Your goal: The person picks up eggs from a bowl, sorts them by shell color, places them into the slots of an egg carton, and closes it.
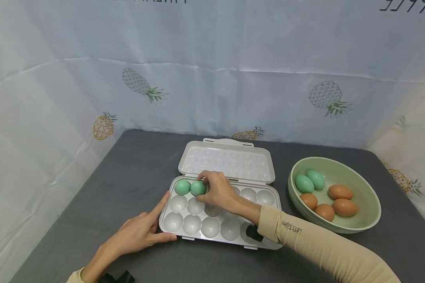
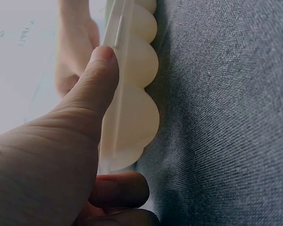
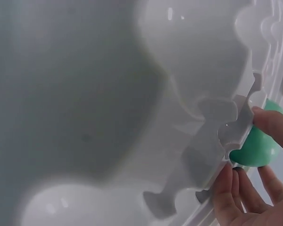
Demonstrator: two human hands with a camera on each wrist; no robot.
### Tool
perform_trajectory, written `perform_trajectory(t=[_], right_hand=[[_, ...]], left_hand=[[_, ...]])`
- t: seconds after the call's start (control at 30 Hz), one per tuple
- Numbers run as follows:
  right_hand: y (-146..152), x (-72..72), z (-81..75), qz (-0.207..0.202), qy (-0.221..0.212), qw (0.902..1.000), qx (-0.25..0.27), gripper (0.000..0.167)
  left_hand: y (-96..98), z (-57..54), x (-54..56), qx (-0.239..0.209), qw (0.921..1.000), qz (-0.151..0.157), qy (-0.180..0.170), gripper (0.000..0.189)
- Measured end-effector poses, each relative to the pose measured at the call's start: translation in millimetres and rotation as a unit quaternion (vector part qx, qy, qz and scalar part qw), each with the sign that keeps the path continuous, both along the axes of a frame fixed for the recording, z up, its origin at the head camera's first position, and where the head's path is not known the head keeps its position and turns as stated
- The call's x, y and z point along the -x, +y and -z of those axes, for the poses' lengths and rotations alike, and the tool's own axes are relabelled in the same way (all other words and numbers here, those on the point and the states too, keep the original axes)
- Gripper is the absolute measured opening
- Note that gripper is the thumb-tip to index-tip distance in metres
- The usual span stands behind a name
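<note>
A white egg box (image 1: 210, 228) lies with its lid (image 1: 230, 159) folded back behind it. One green egg (image 1: 182, 187) sits in the far-left cup. My right hand (image 1: 217, 190) pinches another green egg (image 1: 198, 188) at the cup beside it, thumb and fingers on its sides. The right wrist view shows that egg low among the cups. At the box's near-left corner is my left hand (image 1: 138, 232): its index finger lies straight along the left edge, its thumb against the front edge. Its other fingers are bent underneath, partly hidden.
A light green bowl (image 1: 366, 208) stands right of the box, holding two green eggs (image 1: 309, 181) and several brown eggs (image 1: 344, 207). The dark grey tabletop (image 1: 134, 165) meets a pale curtain (image 1: 212, 98) printed with pineapples at the back and sides.
</note>
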State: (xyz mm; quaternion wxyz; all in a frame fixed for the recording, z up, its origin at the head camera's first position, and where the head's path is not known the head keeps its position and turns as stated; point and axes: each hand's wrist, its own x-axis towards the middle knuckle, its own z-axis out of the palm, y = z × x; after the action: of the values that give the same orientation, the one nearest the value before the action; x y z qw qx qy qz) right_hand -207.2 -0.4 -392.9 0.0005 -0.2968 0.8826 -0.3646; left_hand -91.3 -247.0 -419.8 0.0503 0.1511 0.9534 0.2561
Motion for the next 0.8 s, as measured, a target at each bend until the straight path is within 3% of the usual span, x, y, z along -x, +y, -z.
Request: perform_trajectory(t=[0.17,0.4,0.6,0.8], right_hand=[[5.3,0.1,-5.9,-0.001,-0.007,1.0,-0.003,0.044],[24.3,4.1,-36.2,0.02,-0.024,0.9995,-0.008,0.049],[60.0,12.4,-63.1,0.044,0.005,0.9989,-0.018,0.047],[104.8,17.6,-90.0,0.093,0.029,0.9943,-0.044,0.049]], left_hand=[[-0.1,-0.4,-0.5,0.003,1.0,-0.001,0.004,0.11],[-0.2,0.3,-1.4,0.007,0.9998,-0.002,0.017,0.111],[0.4,-0.1,-1.8,0.012,0.9998,-0.006,0.017,0.111],[0.8,-1.6,-2.8,0.015,0.9997,-0.014,0.011,0.111]])
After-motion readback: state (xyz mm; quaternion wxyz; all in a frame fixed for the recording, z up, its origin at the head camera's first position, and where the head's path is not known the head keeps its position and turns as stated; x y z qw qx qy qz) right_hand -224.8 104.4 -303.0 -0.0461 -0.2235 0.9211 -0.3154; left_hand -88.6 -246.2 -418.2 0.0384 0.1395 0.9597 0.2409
